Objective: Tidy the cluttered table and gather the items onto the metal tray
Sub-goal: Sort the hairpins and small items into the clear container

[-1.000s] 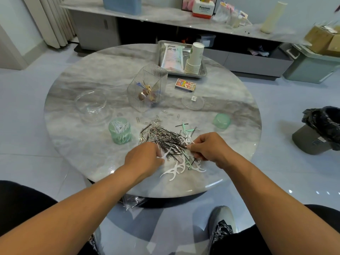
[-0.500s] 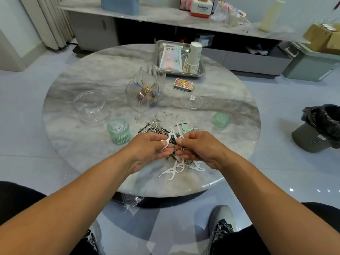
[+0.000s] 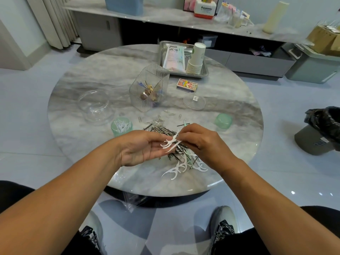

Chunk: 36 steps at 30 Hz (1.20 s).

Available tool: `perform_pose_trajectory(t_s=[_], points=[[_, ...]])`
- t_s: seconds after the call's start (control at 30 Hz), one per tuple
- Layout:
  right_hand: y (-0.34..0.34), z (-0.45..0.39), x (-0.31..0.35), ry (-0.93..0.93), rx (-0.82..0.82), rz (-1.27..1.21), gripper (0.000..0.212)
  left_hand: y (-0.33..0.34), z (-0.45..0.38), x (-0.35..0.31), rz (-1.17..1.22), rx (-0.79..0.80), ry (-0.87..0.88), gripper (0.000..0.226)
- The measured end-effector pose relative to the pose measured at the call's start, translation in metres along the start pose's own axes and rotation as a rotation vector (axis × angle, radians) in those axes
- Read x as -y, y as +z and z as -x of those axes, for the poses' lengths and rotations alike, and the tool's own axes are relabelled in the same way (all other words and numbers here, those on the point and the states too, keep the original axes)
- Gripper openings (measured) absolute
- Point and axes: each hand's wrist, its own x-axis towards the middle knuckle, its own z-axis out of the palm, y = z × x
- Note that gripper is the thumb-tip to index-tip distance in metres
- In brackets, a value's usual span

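Note:
My left hand (image 3: 141, 149) is turned palm up above the table's near edge and holds a few white floss picks (image 3: 170, 144) between thumb and fingers. My right hand (image 3: 201, 141) pinches the top end of one of those picks. Under both hands lies a pile of black hairpins (image 3: 161, 130), with more white floss picks (image 3: 177, 170) loose in front of it. The metal tray (image 3: 184, 74) stands at the far side. It holds a stack of paper cups (image 3: 196, 59) and a flat packet (image 3: 174, 57).
On the round marble table (image 3: 82, 137): a green cup of white sticks (image 3: 121, 127), green lid (image 3: 223, 121), ribbed clear box (image 3: 149, 87), clear round container (image 3: 93, 107), clear lid (image 3: 194, 102), matchbox (image 3: 186, 85), scattered paper clips (image 3: 171, 114). A lined bin (image 3: 323, 129) stands on the floor at right.
Both hands have lifted off the pile with floss picks. My left hand has turned palm up and now carries a few picks; my right hand has come over to it.

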Motion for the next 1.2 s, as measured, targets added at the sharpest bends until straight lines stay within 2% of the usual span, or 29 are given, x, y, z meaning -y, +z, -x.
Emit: perform_pose_trajectory(t_s=[0.13,0.17,0.23,0.27,0.33,0.4,0.47,0.57,0.67,0.77,0.93,0.97,1.1,1.2], points=[[0.006,0.001,0.001,0.02,-0.041,0.03,0.018,-0.001,-0.004,0.009,-0.031,-0.066,0.035,0.022],[0.007,0.0,0.003,0.084,-0.085,-0.012,0.018,-0.001,-0.005,0.012,-0.024,-0.111,0.051,0.021],[0.009,-0.005,0.005,0.336,-0.178,-0.143,0.018,-0.001,-0.01,0.015,0.023,-0.206,0.11,0.021],[0.009,-0.009,0.006,0.497,-0.181,-0.242,0.02,-0.001,-0.012,0.017,0.057,-0.245,0.151,0.022],[0.012,-0.013,0.01,0.779,-0.134,-0.613,0.021,0.001,-0.016,0.021,0.115,-0.302,0.234,0.024],[0.018,-0.014,0.019,0.954,-0.114,-0.964,0.012,0.005,-0.019,0.026,0.137,-0.332,0.297,0.025],[0.023,-0.012,0.027,1.072,-0.106,-1.126,0.008,0.008,-0.02,0.03,0.129,-0.343,0.338,0.024],[0.028,-0.012,0.033,1.178,-0.032,-1.216,0.011,0.012,-0.02,0.035,0.055,-0.326,0.355,0.023],[0.028,-0.01,0.033,1.197,0.031,-1.144,0.011,0.014,-0.019,0.038,0.006,-0.266,0.323,0.021],[0.029,-0.008,0.032,1.129,0.088,-0.963,0.015,0.014,-0.017,0.038,-0.026,-0.23,0.29,0.015],[0.017,-0.011,0.027,1.058,0.249,-0.744,0.01,0.012,-0.017,0.039,-0.111,-0.31,0.265,0.012],[0.01,-0.012,0.022,1.048,0.275,-0.647,0.009,0.011,-0.017,0.04,-0.08,-0.327,0.256,0.012],[-0.021,-0.01,-0.007,1.035,0.414,0.008,0.016,0.007,-0.019,0.041,0.021,-0.354,0.179,0.012],[-0.029,-0.001,-0.008,1.138,0.598,0.077,0.031,0.005,-0.021,0.041,0.046,-0.342,0.153,0.013]])
